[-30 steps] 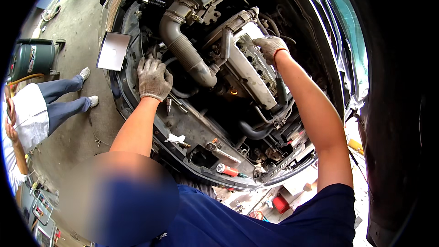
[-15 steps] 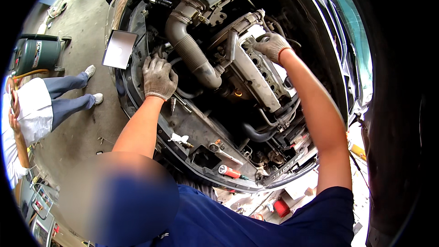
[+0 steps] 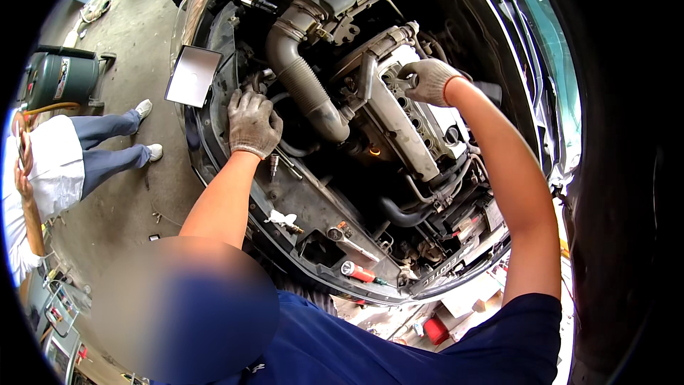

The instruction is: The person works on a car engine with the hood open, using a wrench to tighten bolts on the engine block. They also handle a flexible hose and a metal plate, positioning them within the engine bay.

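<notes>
My left hand (image 3: 254, 125), in a grimy knitted glove, rests on the front panel (image 3: 313, 192) of a car's engine bay with its fingers stretched out. Near its wrist lies a small metal socket (image 3: 273, 167). My right hand (image 3: 430, 83), gloved as well, hovers at the upper part of the grey valve cover (image 3: 402, 128), beside its row of round wells. Thumb and fingertips there are pinched together; whether anything is between them I cannot make out. A black round cap (image 3: 452, 134) sits lower on the cover.
A ribbed air intake hose (image 3: 296, 75) runs between my hands. Several black ignition coils (image 3: 251, 0) lie at the upper left. On the front panel are a white rag (image 3: 281, 219) and a red flashlight (image 3: 358, 271). At the left stands another person (image 3: 60, 150), near a green tank (image 3: 63, 77).
My right forearm has swung to the right, uncovering the black cap on the valve cover. The right fingers have curled in more. The left hand stays on the front panel; the view has shifted slightly.
</notes>
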### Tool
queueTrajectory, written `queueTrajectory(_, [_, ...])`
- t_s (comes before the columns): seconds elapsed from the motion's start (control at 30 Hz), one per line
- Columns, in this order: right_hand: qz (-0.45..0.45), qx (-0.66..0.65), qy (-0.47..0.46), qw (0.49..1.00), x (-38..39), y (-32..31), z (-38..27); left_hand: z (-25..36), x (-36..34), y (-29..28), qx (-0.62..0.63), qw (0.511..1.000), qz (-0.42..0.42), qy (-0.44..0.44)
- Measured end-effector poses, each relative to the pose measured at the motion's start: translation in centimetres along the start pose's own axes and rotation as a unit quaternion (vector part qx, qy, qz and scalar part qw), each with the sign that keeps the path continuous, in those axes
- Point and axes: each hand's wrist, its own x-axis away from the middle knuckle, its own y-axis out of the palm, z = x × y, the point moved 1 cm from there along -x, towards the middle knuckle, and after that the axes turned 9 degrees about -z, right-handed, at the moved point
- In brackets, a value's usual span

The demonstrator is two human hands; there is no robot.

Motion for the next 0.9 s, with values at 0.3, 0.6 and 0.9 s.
queueTrajectory(0.3, [0.048, -0.189, 0.161, 0.967, -1.6, 3.2, 2.3, 0.4, -0.6, 0.4, -0.004, 1.000, 0.005, 0.004])
queueTrajectory(0.6, [0.016, -0.227, 0.168, 0.959, -2.3, 4.2, 4.7, 0.6, -0.4, 0.2, 0.012, 1.000, -0.004, 0.004])
queueTrajectory(0.9, [0.006, 0.078, 0.074, 0.994, 0.7, -1.2, -1.9, -0.3, 0.2, 0.3, -0.004, 1.000, 0.013, 0.005])
